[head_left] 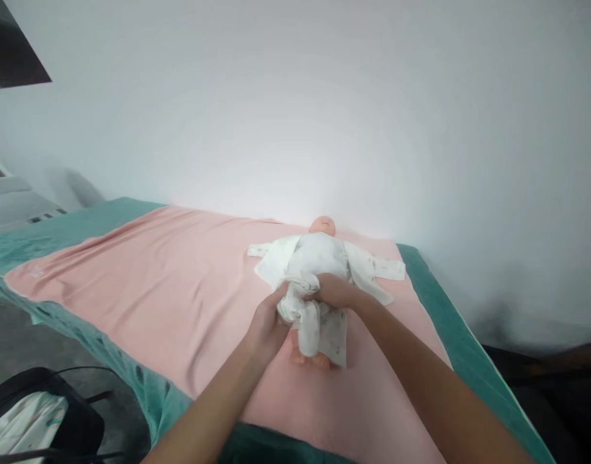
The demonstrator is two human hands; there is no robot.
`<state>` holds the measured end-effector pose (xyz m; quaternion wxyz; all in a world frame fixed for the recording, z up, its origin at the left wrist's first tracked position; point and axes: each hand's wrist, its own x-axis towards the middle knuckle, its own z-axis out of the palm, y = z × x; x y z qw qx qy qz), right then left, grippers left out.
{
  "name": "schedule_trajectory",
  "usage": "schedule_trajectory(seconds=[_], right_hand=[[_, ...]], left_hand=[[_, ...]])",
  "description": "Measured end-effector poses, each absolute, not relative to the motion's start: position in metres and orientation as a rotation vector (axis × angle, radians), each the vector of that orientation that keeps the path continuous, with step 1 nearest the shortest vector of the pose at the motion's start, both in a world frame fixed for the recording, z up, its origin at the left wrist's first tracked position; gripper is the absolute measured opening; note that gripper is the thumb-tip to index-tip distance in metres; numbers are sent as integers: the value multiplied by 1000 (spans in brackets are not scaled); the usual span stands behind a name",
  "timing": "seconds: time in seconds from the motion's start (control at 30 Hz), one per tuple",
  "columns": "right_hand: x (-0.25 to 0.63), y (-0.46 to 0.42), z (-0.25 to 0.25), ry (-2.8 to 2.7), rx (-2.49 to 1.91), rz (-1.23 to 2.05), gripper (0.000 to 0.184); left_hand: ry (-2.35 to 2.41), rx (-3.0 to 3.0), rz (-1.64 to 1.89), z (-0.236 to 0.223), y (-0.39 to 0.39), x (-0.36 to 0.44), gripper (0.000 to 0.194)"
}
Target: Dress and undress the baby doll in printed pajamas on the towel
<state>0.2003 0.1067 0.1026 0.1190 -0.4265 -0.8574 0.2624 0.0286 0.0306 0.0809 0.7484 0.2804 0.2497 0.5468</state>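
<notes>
A baby doll (pixel 323 225) lies on its back on a pink blanket (pixel 179 283), head toward the wall and bare feet toward me. A white long-sleeved baby jacket (pixel 372 267) with small prints is spread open on both sides of its body. Over the doll's lower body, both hands grip white baby pants (pixel 309 325), bunched at the top, with a leg hanging down near the feet. My left hand (pixel 270 319) is closed on the left side of the bunched cloth. From the right, my right hand (pixel 334 290) pinches its upper part, fingertips partly hidden in the folds.
Green cloth (pixel 435 290) covers the bed around the blanket. A white wall (pixel 295 109) rises behind the doll. At lower left, a black chair (pixel 80 419) holds white cloth. A dark object (pixel 556 386) is beside the bed at right.
</notes>
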Motion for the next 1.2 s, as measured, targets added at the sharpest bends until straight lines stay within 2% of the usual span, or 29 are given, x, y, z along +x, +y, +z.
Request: schedule_trajectory(seconds=[0.1,0.33,0.5,0.77,1.03,1.2], right_hand=[[196,106,98,-2628,-1283,563,15],[193,98,91,-2647,-1399,430,7],[191,98,89,-2670,-1433,400,14],[187,89,93,-2775,-1385,499,12],[195,91,88,-2663,-1370,680,10],[203,88,88,-2560,-1328,803,16]], left_hand=[[476,469,1225,80,1,30,43],[435,104,1224,55,-64,51,41],[682,258,1277,25,-89,50,43],[1289,799,1272,12,-71,10,50],[872,860,1063,23,-42,6,41],[1155,1291,1223,8,-6,-9,31]])
